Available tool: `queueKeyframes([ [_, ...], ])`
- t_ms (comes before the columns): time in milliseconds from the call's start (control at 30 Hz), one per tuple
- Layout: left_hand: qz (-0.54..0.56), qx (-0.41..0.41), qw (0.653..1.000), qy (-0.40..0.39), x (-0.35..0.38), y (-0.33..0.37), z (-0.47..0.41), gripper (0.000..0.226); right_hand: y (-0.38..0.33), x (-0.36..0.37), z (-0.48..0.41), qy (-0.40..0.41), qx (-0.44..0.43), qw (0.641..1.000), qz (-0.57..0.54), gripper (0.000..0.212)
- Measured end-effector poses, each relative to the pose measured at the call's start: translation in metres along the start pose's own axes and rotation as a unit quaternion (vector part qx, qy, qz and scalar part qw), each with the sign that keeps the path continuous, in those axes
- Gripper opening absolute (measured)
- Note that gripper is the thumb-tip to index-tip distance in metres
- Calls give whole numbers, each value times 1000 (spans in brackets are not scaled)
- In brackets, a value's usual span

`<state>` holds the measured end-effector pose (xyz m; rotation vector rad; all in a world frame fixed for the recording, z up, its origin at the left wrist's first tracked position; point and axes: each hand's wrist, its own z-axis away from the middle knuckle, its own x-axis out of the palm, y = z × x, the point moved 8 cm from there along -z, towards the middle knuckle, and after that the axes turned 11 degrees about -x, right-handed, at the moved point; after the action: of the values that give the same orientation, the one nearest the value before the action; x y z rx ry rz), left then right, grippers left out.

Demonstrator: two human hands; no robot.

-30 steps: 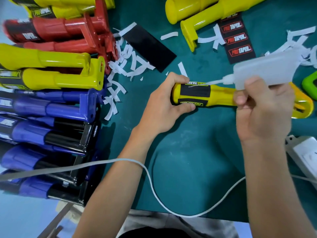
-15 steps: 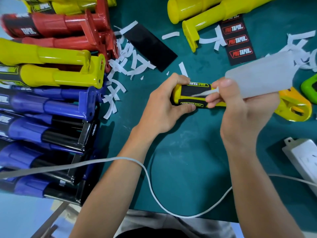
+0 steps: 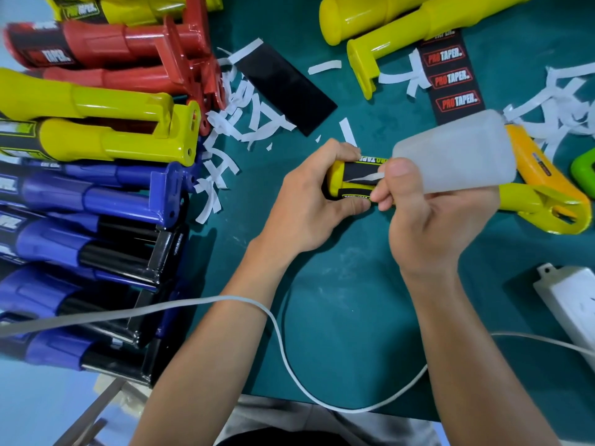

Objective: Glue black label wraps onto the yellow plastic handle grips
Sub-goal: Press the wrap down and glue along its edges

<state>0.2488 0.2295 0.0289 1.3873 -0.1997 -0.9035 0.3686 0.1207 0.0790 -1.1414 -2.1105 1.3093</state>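
Observation:
A yellow plastic handle grip (image 3: 544,204) lies across the green mat, its left end wrapped in a black label (image 3: 355,175). My left hand (image 3: 309,201) grips that wrapped end. My right hand (image 3: 428,217) holds a translucent white glue bottle (image 3: 457,152), tilted with its thin nozzle (image 3: 367,178) lying on the black label. Fingers of my right hand hide the middle of the grip. A strip of black Pro Taper labels (image 3: 450,78) lies at the back right, partly under two more yellow grips (image 3: 402,30).
Finished yellow, red and blue grips (image 3: 96,140) are stacked along the left. A plain black sheet (image 3: 286,88) and white paper strips (image 3: 244,123) litter the mat. A yellow utility knife (image 3: 541,169), a white power strip (image 3: 570,304) and a white cable (image 3: 277,329) are nearby.
My right hand has slid left along the grip with the glue bottle, bringing the nozzle from the label's right edge onto its middle. My left hand kept its hold.

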Motion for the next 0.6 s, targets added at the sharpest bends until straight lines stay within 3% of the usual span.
queueKeyframes([
  [333, -1, 2, 1000, 1, 1, 0, 1, 53, -10, -5, 1, -18, -67, 997, 40, 51],
  [600, -5, 5, 1000, 4, 1, 2, 1, 53, 1, -6, 4, -25, -47, 996, 78, 56],
])
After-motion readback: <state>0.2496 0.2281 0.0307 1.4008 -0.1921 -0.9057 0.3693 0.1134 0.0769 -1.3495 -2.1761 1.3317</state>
